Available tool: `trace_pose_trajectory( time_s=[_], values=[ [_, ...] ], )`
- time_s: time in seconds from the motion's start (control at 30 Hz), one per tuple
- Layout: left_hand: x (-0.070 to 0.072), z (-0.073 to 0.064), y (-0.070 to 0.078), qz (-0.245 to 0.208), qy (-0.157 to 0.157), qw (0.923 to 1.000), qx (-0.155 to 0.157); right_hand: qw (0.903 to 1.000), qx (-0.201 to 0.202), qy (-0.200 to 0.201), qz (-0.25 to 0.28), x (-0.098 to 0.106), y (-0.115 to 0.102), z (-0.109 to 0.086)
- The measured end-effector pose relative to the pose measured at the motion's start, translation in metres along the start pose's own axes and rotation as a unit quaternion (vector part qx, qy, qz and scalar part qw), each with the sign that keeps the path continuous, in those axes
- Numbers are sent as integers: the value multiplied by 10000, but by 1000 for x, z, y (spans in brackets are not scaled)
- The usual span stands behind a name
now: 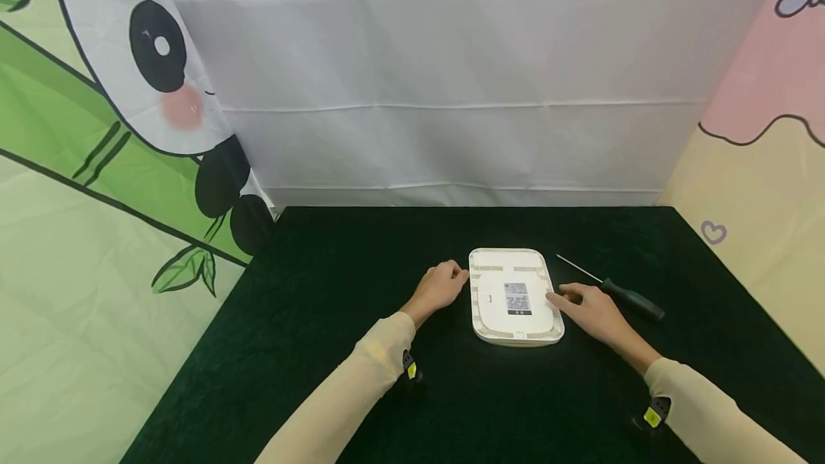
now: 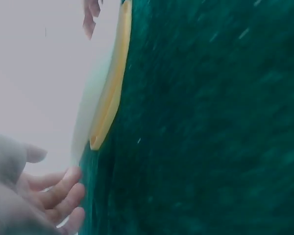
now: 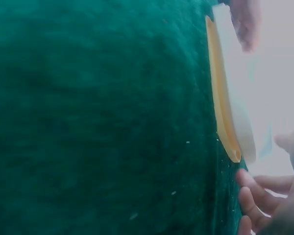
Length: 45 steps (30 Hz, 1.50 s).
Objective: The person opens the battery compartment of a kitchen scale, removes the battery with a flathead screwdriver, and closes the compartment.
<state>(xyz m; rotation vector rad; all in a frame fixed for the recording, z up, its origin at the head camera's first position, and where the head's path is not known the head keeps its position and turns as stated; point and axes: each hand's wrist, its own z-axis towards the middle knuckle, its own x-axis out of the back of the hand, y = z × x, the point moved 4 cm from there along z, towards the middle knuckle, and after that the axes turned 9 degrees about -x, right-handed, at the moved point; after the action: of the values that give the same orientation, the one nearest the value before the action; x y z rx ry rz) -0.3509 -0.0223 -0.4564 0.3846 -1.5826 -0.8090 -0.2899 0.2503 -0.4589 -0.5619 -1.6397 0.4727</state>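
Observation:
A flat white plastic device (image 1: 490,317) with rounded corners lies on the dark green cloth. Its upper face shows ribs and a printed label (image 1: 518,298). In both wrist views a yellow layer (image 2: 108,107) shows along its lower side. My left hand (image 1: 441,283) is just off the device's left edge, fingers loosely bent. On the opposite side, my right hand (image 1: 588,310) has its thumb over the device's right edge, with the fingers relaxed beside it. Close to that hand lies a screwdriver (image 1: 631,299) with a dark green handle and a thin metal shaft.
The green cloth (image 1: 361,256) covers the table, which ends at a hanging white backdrop (image 1: 451,149). Printed fabric walls stand at both sides, the left one (image 1: 77,292) with a panda. Each sleeve carries a black wrist strap with a yellow tag.

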Motion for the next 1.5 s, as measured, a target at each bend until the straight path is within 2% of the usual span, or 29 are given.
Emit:
trace_pose_trajectory(
  time_s=[0.1, 0.17, 0.33, 0.47, 0.53, 0.67, 0.87, 1.33, 1.5],
  values=[
    [4, 12, -2, 78, 296, 9992, -249, 9992, 59, 121, -380, -3, -4, -11],
    [4, 19, -2, 73, 315, 9987, -383, 9983, 74, 143, -567, -6, -6, -19],
    [-4, 34, 3, 56, -37, 9989, -473, 9971, -36, 22, -764, -21, -11, -33],
    [-14, 41, 9, 21, -358, 9978, -550, 9978, -30, -53, -654, -30, -14, -37],
    [-18, 43, 11, 57, -387, 9976, -578, 9983, 9, -46, -584, -31, -17, -37],
    [-19, 44, 11, 162, -295, 9978, -564, 9986, 31, -24, -530, -28, -19, -36],
    [-13, 45, 6, 52, -226, 9978, -616, 9985, 37, 129, -537, -21, -13, -37],
    [1, 32, -5, 85, 42, 9966, -818, 9974, -9, 448, -571, 1, 6, -35],
    [3, 30, -10, 54, 105, 9968, -789, 9966, 23, 619, -551, 4, 11, -32]
  ],
)
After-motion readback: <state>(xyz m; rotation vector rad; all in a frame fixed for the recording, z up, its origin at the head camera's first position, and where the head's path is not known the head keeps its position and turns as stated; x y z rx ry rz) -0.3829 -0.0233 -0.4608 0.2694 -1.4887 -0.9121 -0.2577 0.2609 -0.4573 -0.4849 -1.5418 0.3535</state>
